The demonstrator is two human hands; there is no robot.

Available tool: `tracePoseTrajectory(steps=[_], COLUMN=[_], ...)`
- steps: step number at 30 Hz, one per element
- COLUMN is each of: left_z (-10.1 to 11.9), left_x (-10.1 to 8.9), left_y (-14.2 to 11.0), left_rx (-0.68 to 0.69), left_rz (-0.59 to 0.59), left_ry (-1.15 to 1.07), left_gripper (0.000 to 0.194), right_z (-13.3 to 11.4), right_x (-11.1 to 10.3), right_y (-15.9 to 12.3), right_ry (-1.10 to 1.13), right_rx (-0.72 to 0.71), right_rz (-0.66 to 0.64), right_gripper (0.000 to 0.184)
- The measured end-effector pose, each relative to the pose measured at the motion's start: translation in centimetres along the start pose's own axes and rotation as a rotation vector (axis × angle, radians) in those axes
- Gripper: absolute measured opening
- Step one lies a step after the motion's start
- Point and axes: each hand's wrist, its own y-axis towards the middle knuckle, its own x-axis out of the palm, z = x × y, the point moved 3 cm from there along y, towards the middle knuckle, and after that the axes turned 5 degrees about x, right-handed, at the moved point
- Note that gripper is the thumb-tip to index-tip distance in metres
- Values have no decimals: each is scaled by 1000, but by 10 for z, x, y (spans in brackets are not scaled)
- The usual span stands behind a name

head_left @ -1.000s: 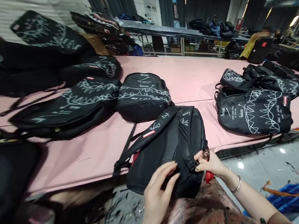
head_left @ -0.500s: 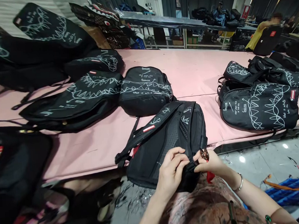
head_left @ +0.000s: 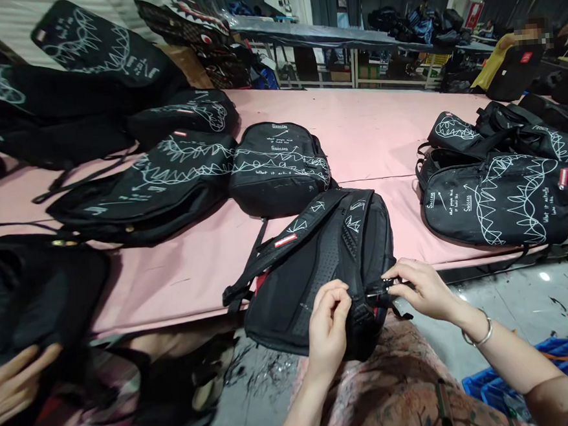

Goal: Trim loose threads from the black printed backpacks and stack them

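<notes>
A black backpack [head_left: 312,272] lies back side up at the table's near edge, its padded shoulder straps on top and its lower end towards me. My left hand [head_left: 329,317] is over its lower part, thumb and fingertips pinched together; whatever is between them is too small to make out. To the right, my right hand [head_left: 423,289] pinches a dark strap [head_left: 379,289] with a shiny black part at the backpack's lower side. A loose black end hangs below those fingers.
On the pink-covered table [head_left: 172,279], printed black backpacks [head_left: 278,168] lie behind mine, with another group [head_left: 501,198] at right. A co-worker's hand [head_left: 18,387] rests by a black bag at left. A blue crate [head_left: 552,363] stands on the floor.
My right hand has moved right and up, away from my left hand, and now pinches the dark strap. The red ribbon below it no longer shows. A co-worker's hand has appeared at left.
</notes>
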Motion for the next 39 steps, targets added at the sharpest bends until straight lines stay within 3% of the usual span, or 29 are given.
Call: tracePoseTrajectory(steps=[3,8,11,14,17,21,27,30,33,35,37,39], left_z=[5,6,0,-5,-3,6,6,3,1,-1,-3,-8], left_x=[1,1,1,2,4,5,3,3,5,7,10,11], left_y=[0,0,-2,-5,-7,-5,-5,-4,-1,1,4,8], left_rx=[10,-19,-134,-342,-501,-521,-521,-539,-586,-608,-612,-594], left_rz=[-5,-2,44,123,185,201,186,192,199,185,132,47], left_ry=[5,-16,-132,-409,-671,-757,-738,-761,-799,-789,-745,-654], left_gripper=[18,18,21,24,30,30,30,30,30,31,30,29], right_z=[-11,-22,-19,-11,-8,-14,-15,-6,8,14,16,16], right_x=[-3,-4,-5,-7,-9,-8,-2,0,13,30,50,65], right_y=[6,14,13,11,13,19,23,16,0,-13,-26,-33], right_ry=[-220,-462,-436,-326,-267,-300,-332,-137,226,376,401,359], right_rx=[-129,-215,-233,-215,-221,-285,-343,-242,21,159,208,202], right_rz=[-60,-143,-128,-78,-108,-171,-165,-96,-4,11,19,50], right_gripper=[19,21,22,22,21,21,22,19,18,28,39,31])
